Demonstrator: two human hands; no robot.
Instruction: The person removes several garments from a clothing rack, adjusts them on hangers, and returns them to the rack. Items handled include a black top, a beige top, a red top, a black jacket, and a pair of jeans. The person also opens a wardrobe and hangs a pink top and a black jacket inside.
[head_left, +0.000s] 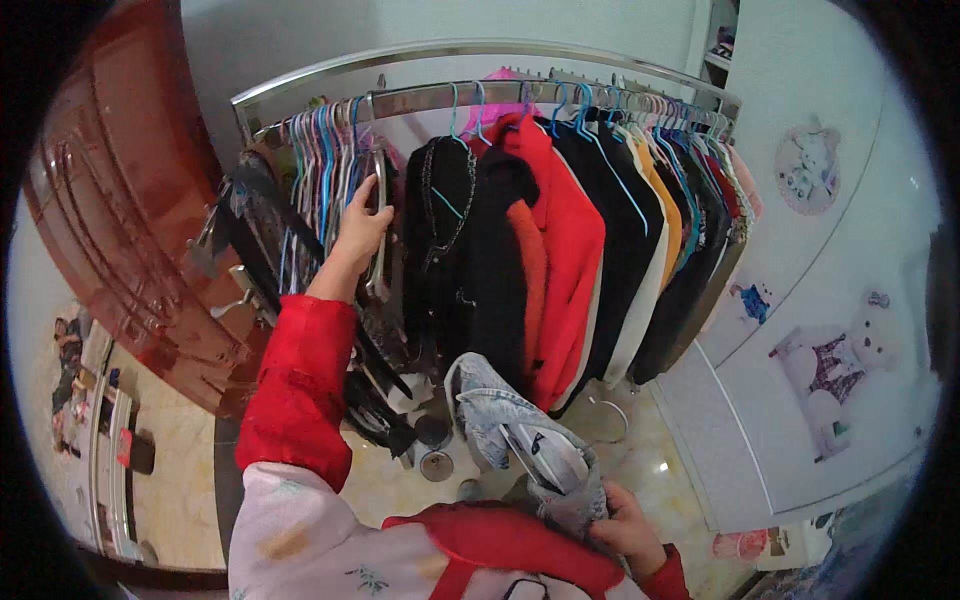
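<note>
My left hand reaches up to the metal clothes rail and touches a hanger at the right end of a bunch of thin coloured hangers. Its thumb and fingers are spread around the hanger; how firmly they hold it is hard to tell. Low in front of my body, my right hand grips a light-blue denim garment by its lower right part. The garment is bunched up, with a pale lining and a label showing. Right of my left hand hang a black garment with a chain and a red coat.
More clothes hang close together along the right of the rail. Dark belts or straps dangle at its left end, beside a reddish-brown door. White cabinet doors with bear pictures stand at the right. A round-based object is on the tiled floor.
</note>
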